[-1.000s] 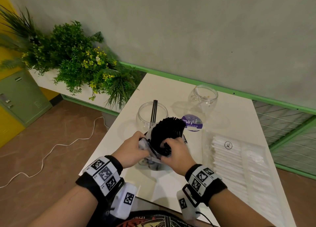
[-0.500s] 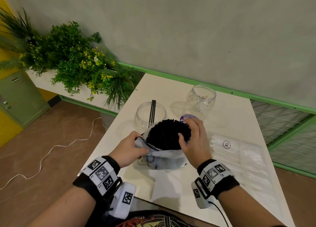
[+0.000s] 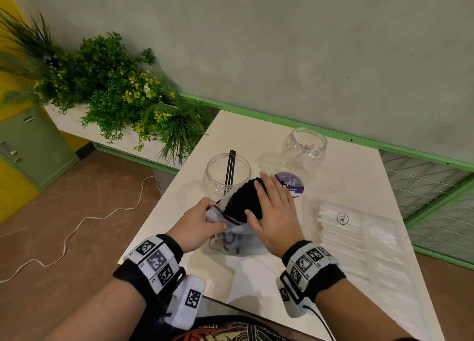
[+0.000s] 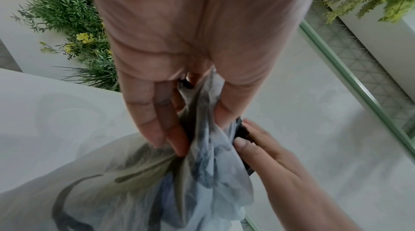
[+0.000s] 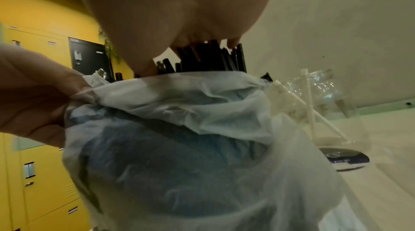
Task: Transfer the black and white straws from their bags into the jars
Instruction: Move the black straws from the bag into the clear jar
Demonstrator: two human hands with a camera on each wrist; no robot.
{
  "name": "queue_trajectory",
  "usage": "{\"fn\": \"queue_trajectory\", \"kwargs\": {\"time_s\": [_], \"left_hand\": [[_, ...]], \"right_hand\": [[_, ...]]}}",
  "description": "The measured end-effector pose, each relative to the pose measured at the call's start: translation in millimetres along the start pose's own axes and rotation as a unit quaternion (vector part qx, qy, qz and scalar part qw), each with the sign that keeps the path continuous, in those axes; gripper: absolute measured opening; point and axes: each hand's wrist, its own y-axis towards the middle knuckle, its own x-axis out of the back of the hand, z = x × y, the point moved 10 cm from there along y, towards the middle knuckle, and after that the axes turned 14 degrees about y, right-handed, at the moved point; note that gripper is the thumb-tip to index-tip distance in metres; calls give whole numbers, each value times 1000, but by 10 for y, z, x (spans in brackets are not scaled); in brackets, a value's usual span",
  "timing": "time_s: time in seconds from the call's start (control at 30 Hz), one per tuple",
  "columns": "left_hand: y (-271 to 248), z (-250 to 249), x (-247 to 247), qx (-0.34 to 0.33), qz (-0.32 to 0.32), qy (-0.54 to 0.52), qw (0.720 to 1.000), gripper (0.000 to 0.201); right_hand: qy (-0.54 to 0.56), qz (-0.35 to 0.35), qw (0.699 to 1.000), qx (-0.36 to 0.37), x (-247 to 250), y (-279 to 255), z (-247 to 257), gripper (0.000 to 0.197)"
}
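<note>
Thin translucent plastic of the bag (image 3: 232,234) is bunched in the left hand (image 3: 196,224), whose fingers (image 4: 165,121) and thumb pinch its rim beside the bundle of black straws (image 3: 243,202). The right hand (image 3: 273,213) lies over the straw tops with fingers rather straight and spread, the thumb against the near side of the bundle; it does not yet clasp any. The bag stands on the white table (image 3: 256,276), just before the near jar (image 3: 227,172), which already holds two black straws. I think it is best to keep the rim pulled down firmly, then separate a small handful and lift it straight up, so the others do not spill. The packet of white straws (image 3: 346,233) lies to the right, near the far jar (image 3: 305,148).
</note>
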Motion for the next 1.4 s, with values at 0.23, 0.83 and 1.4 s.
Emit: {"fn": "queue_trajectory", "kwargs": {"time_s": [0.23, 0.83, 1.4], "left_hand": [[-8, -37, -5, -8, 1, 11, 1000, 39], [4, -31, -2, -16, -18, -89, 996, 43], [56, -4, -70, 48, 31, -186, 981, 5]], "right_hand": [[-37, -27, 999, -25, 33, -4, 51, 78], [288, -173, 933, -129, 456, -20, -650, 35], [101, -26, 987, 124, 123, -239, 373, 51]]}}
